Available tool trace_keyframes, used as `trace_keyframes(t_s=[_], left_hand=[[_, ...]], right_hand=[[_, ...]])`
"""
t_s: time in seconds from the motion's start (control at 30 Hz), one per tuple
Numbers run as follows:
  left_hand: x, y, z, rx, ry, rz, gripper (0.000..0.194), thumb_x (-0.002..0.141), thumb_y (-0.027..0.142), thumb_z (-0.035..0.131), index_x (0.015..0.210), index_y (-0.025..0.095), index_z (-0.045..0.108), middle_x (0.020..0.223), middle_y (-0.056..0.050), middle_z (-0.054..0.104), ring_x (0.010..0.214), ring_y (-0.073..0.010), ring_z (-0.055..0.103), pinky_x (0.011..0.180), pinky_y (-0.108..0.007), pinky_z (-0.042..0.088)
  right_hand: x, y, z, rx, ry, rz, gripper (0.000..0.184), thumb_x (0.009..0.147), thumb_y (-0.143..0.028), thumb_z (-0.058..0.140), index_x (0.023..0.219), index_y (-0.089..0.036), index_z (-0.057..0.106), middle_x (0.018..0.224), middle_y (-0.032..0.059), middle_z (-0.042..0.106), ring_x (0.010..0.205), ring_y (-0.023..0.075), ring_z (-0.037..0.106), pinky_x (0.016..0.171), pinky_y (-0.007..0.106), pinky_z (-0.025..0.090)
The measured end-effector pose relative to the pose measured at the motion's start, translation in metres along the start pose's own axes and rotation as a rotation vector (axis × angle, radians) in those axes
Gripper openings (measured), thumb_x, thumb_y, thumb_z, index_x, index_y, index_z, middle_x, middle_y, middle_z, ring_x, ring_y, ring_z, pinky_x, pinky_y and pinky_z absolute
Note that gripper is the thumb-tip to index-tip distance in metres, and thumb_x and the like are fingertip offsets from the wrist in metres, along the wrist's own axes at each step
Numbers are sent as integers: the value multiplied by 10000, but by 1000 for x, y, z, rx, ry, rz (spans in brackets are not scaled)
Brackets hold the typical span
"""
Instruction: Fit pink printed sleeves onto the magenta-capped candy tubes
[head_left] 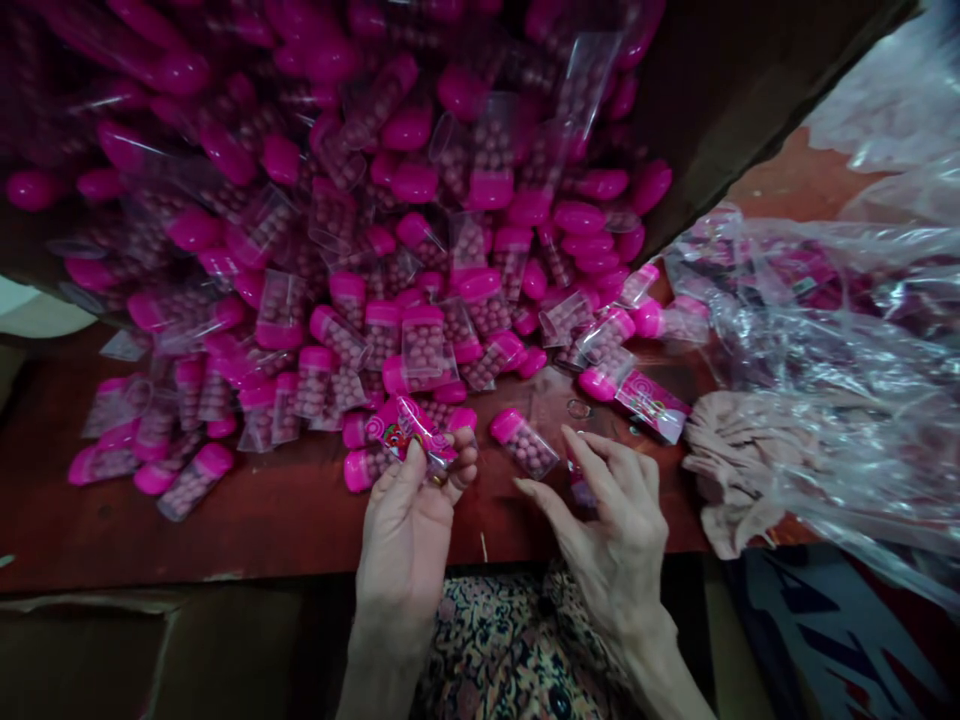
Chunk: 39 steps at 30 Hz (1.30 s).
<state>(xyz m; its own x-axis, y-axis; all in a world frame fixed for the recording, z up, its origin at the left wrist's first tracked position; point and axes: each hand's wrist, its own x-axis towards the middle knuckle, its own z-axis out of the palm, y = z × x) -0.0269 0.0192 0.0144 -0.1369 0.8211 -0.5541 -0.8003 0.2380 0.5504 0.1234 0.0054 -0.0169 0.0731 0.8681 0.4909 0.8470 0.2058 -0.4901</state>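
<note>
Red-painted worktable [247, 535] under a heap of pink-capped bead tubes [360, 250] in transparent bags, seen from the worker's own head. At the near edge of the heap, the left hand [409, 540] curls thumb and fingers closed on a printed pink packet [416, 435], lifting it off the wood. The right hand [615, 530] stands open, thumb and index spread wide, over a small pink item [579, 485] partly hidden beneath the fingers; whether it has hold of that item cannot be told. A loose bagged tube [523, 443] lies just left of that hand, with small metal rings [578, 408] just beyond. A crumpled plastic sheet [825, 400] and beige cloth [727, 470] sit right of the heap. Risks: a careless sweep of the right hand could scatter the rings and loose tube, while disturbing the heap's sloping front could send tubes sliding off the near table edge.
</note>
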Motion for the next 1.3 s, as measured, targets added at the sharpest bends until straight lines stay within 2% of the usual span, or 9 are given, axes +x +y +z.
trace_keyframes(t_s=[0.13,0.3,0.53,0.7,0.83,0.97,1.1,1.23,1.3], left_hand=[[-3,-4,3,0,-4,-25,144,771,237,634,742,122,716,820,-98,732,737,-170,668,694,-275,532],[-6,-11,6,-38,27,-57,72,743,189,663,731,143,717,799,-53,726,764,-135,654,802,-260,492],[-7,-19,5,11,-46,-75,66,747,183,664,738,140,715,781,-37,723,758,-116,648,834,-254,478],[-3,-15,3,42,52,56,91,687,242,724,727,163,707,749,-18,718,727,-122,647,741,-241,511],[0,-11,0,123,89,112,86,646,208,749,689,147,706,691,-14,710,619,-104,627,649,-226,523],[0,-13,1,132,143,131,125,613,226,769,655,134,697,647,-13,700,567,-90,610,538,-180,500],[1,-14,0,137,171,142,149,604,234,779,620,132,670,561,17,654,462,-58,550,406,-142,434],[4,-7,-3,107,231,195,168,586,226,792,619,145,649,551,46,627,448,-57,541,356,-141,417],[5,-3,-4,85,254,212,186,566,222,803,625,144,645,565,44,632,459,-62,551,348,-142,419]], right_hand=[[14,-31,-7,169,30,-92,341,764,-163,662,1093,-205,581,931,58,604,879,204,539,772,377,461],[21,-46,6,266,43,-158,289,762,-97,642,1032,-194,608,913,51,631,854,187,540,758,376,460],[17,-35,13,345,86,-125,265,746,-22,620,942,-199,644,838,40,636,795,174,534,720,366,468],[18,-30,9,421,32,-138,272,757,11,589,948,-176,640,790,50,646,748,161,561,688,361,492],[14,-30,12,420,24,-186,275,758,26,584,970,-144,628,772,66,682,728,156,606,680,337,522],[9,-31,13,398,37,-175,327,775,14,557,1062,-134,612,867,89,705,801,174,650,728,324,534],[10,-26,6,414,-88,-104,378,821,-8,494,1160,-153,577,1013,89,692,934,182,650,843,334,516],[14,-10,0,257,-30,-57,353,851,-72,506,1196,-138,542,969,92,675,850,169,626,781,322,520],[13,-2,0,89,-54,-59,321,851,-183,548,1164,-110,558,947,113,652,868,211,577,787,382,509]])
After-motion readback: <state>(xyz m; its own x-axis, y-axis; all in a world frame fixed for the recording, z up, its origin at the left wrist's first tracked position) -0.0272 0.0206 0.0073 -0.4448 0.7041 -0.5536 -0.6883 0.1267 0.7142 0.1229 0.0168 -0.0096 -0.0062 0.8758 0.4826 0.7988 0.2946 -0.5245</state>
